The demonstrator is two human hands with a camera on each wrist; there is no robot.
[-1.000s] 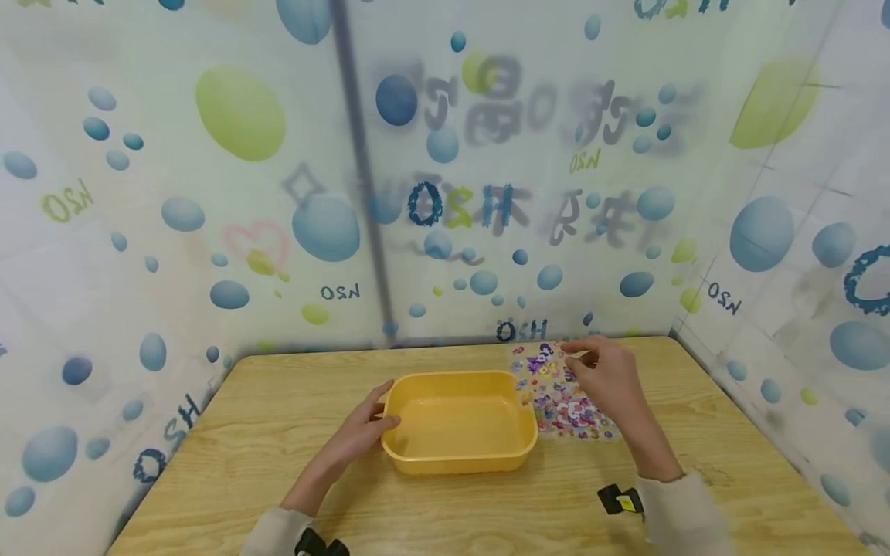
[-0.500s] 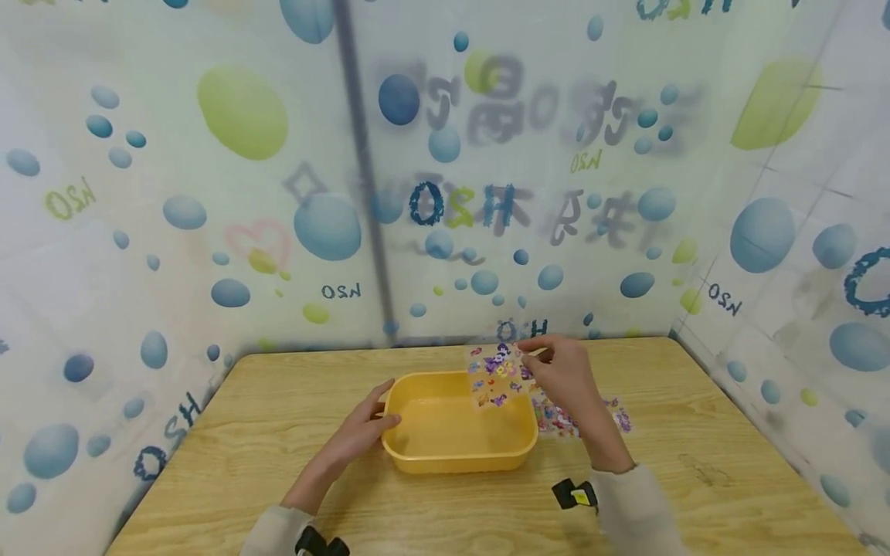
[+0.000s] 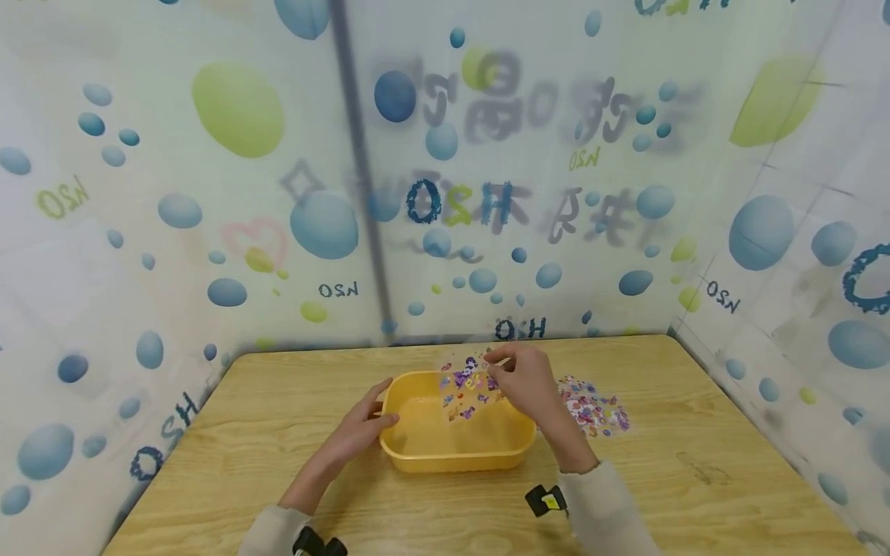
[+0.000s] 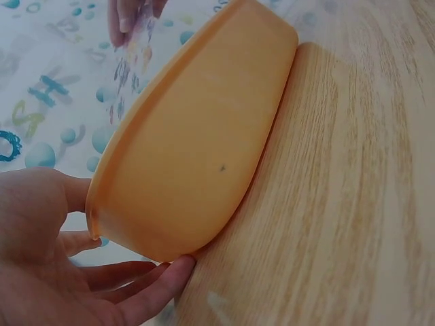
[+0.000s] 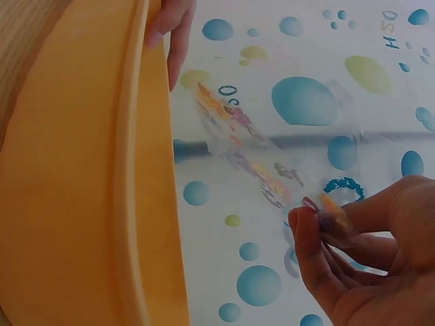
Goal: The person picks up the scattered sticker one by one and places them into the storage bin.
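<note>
A yellow plastic tub (image 3: 417, 455) sits in the middle of the wooden table (image 3: 695, 494). My left hand (image 3: 368, 423) rests against the tub's left end, thumb on the rim, fingers straight along its side (image 4: 146, 285). My right hand (image 3: 518, 378) pinches the top edge of a clear sticker sheet (image 3: 467, 390) with small coloured figures and holds it hanging over the tub's inside. In the right wrist view the sheet (image 5: 248, 153) dangles from thumb and fingertip (image 5: 309, 227) beside the tub wall (image 5: 81, 176).
More sticker sheets (image 3: 591, 409) lie flat on the table just right of the tub. Bubble-patterned curtain walls (image 3: 208, 193) close off the back and both sides. Bare wood lies in front of the tub.
My right hand lifted one sticker sheet from the pile on the right and carried it left, over the tub. The left hand stayed on the tub.
</note>
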